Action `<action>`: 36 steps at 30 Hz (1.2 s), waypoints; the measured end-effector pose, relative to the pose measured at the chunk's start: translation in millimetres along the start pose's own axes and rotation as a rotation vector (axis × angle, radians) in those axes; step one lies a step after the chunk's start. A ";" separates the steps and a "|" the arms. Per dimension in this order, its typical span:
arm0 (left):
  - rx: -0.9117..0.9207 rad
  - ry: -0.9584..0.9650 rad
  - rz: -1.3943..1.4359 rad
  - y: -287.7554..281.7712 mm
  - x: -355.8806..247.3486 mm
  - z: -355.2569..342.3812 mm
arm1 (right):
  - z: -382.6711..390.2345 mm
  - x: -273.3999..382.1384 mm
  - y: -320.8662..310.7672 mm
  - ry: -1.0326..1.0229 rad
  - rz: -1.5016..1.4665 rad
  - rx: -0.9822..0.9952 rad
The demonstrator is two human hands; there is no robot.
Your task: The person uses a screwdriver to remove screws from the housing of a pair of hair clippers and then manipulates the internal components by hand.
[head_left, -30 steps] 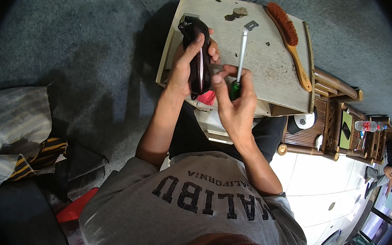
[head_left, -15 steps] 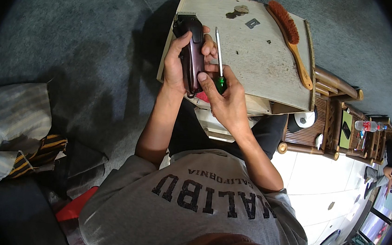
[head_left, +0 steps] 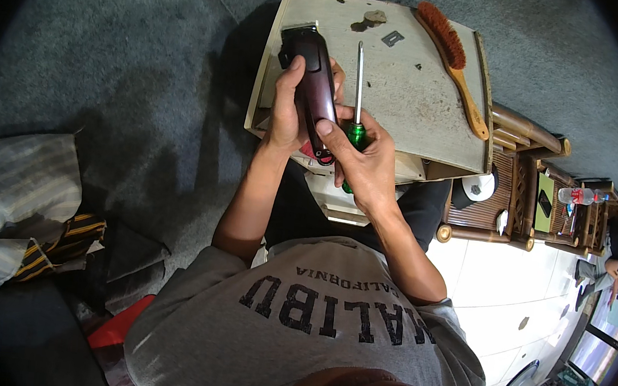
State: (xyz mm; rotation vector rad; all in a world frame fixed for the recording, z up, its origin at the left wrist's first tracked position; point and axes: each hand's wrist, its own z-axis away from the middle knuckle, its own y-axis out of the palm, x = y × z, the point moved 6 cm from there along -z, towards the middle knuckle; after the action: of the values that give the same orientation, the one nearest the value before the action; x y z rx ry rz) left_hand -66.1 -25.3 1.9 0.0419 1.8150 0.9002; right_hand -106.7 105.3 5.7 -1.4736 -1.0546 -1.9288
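Observation:
A dark maroon hair clipper (head_left: 315, 83) is held over the wooden tabletop (head_left: 411, 121), its blade end pointing away from me. My left hand (head_left: 285, 110) wraps round its body, thumb along the left side and fingertips showing on the right. My right hand (head_left: 370, 165) grips a screwdriver (head_left: 359, 87) by its green handle, the shaft pointing away from me and apart from the clipper. The right thumb presses on the clipper's near end. On the tabletop beyond lies a small flat grey metal plate (head_left: 393, 38) with a cut-out.
A wooden brush with reddish bristles (head_left: 454, 51) lies along the table's right side. Dark specks and a stained patch (head_left: 374, 18) mark the top. Bamboo furniture (head_left: 508, 185) stands at right, bearing a cap (head_left: 480, 186), phone (head_left: 544, 202) and bottle (head_left: 575, 196). Cloth (head_left: 23, 183) lies at left.
The clipper has swung slightly, its blade end moving right and its near end drawing right with my hands. The screwdriver has shifted right and stands straighter, with more of its green handle showing.

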 end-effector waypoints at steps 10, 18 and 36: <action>0.016 -0.057 -0.113 -6.2 -0.4 -5.3 | -6.2 0.1 -8.7 -0.315 0.347 -0.115; -0.010 0.010 -0.037 -7.0 -6.5 -6.8 | 3.7 16.9 -20.2 -0.161 0.107 -0.147; 0.047 -0.168 0.000 -2.5 -4.9 -3.2 | -45.3 83.4 -117.4 -0.352 1.165 -0.487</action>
State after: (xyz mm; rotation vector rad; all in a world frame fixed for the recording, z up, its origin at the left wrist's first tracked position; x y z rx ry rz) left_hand -65.7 -30.9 4.8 0.1431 1.6794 0.8287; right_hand -247.1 142.8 46.7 -2.0530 0.2701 -1.0834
